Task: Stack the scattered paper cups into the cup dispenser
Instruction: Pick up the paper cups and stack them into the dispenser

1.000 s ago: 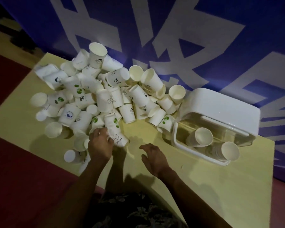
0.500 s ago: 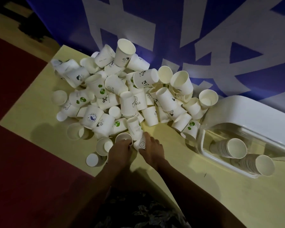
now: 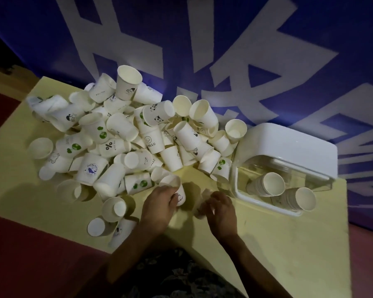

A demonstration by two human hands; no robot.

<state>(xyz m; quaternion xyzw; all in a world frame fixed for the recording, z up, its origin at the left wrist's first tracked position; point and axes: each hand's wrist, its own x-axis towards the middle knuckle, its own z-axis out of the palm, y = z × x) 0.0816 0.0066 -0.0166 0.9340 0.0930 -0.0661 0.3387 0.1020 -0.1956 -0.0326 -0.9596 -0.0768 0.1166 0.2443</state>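
Blue wall (image 3: 235,29) with big white letters stands behind a pale yellow bench (image 3: 256,244). Red floor (image 3: 19,254) shows past the bench's left and near edges.

Most of the bench's left and middle part is covered by a big pile of cups (image 3: 125,134). They are white paper cups, lying on their sides, tipped, or upside down, all touching and jumbled. Some have small drawings: green dots, pandas, a smiley face, a blue whale. A few cups lie apart from the pile near the bench's near edge.

At the far right corner of the bench lies the dispenser (image 3: 289,147), a white box with a clear front. Inside it are two stacks of cups (image 3: 267,186) lying on their sides, mouths facing the person.

Near the middle of the bench's near edge are the two hands. Left hand (image 3: 157,207) has its fingers curled round one cup (image 3: 177,190), holding it at the edge of the pile. Right hand (image 3: 222,214) is just beside it, between that cup and the dispenser. It looks blurred. Its fingers are loosely bent and it holds nothing.
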